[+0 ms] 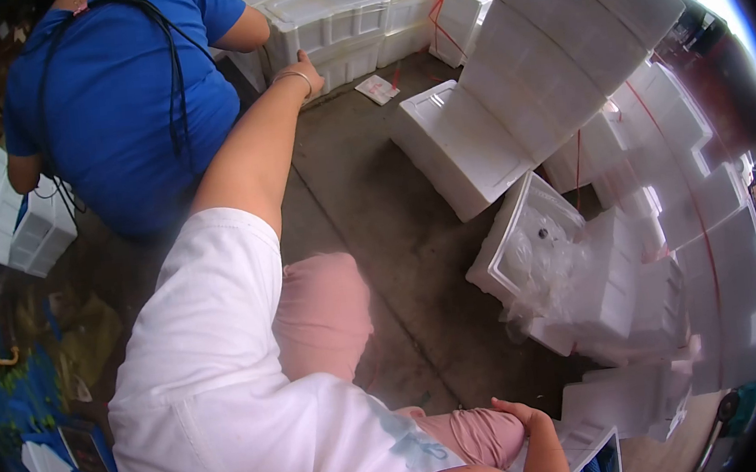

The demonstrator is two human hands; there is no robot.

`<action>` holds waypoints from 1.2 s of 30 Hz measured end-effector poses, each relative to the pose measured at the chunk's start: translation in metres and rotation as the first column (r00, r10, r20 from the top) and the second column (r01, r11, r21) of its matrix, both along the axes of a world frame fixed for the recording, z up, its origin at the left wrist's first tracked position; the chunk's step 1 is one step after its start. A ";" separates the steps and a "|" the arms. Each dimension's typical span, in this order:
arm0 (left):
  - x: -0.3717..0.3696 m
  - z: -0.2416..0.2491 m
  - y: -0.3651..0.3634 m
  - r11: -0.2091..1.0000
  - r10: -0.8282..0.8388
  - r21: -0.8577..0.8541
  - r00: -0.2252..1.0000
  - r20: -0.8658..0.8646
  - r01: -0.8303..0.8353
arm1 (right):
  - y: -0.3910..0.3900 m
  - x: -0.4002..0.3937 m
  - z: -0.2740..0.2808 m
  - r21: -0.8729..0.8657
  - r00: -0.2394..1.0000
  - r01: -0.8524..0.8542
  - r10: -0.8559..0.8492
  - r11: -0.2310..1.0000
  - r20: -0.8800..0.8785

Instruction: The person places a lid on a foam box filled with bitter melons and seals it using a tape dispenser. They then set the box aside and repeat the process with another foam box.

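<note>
White fabric of the person's own sleeve (214, 345) fills the lower left, nearest the camera, with pink trousers (321, 311) beside it. At the bottom edge, the right hand (526, 418) is seen resting against a foam box (593, 439), fingers curled loosely over its rim; whether anything is pinched cannot be told. The left arm is stretched far forward, a bracelet (290, 76) at the wrist, and the left hand (307, 66) is laid on the edge of a stack of white foam boxes (327, 15) at the top; its grip is hidden. An open foam box (526, 239) with clear plastic lining lies on the concrete floor (373, 190) to the right, among leaning foam lids (560, 42). Another person in a blue shirt (115, 98) is bent over at upper left.
</note>
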State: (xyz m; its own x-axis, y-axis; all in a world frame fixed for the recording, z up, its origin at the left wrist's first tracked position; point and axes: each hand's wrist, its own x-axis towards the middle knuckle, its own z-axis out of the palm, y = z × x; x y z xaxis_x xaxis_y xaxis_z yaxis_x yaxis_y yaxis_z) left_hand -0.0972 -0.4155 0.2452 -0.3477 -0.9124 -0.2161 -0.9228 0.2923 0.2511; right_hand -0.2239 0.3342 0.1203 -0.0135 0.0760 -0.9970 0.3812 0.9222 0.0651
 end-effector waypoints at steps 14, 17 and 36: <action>-0.003 0.028 0.047 0.989 -0.109 0.094 0.990 -0.087 0.117 | -0.009 0.036 0.046 -0.220 0.963 0.145 -0.087 0.965 0.254; -0.006 0.037 0.058 0.987 -0.102 0.116 0.993 -0.063 0.109 | -0.008 0.046 0.054 -0.233 0.963 0.166 -0.106 0.958 0.249; 0.124 0.006 0.411 -0.170 -0.969 0.323 -0.100 -0.224 0.931 | -0.029 0.107 0.052 -0.466 0.895 0.152 0.079 0.872 0.439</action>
State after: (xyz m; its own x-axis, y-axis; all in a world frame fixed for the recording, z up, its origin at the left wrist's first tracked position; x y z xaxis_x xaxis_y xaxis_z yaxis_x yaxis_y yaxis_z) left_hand 0.0264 -0.0049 0.2510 -0.7389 0.5308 -0.4150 0.2760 0.8003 0.5323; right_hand -0.1167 0.3048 0.1727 0.4177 -0.4168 -0.8074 0.4538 0.8655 -0.2120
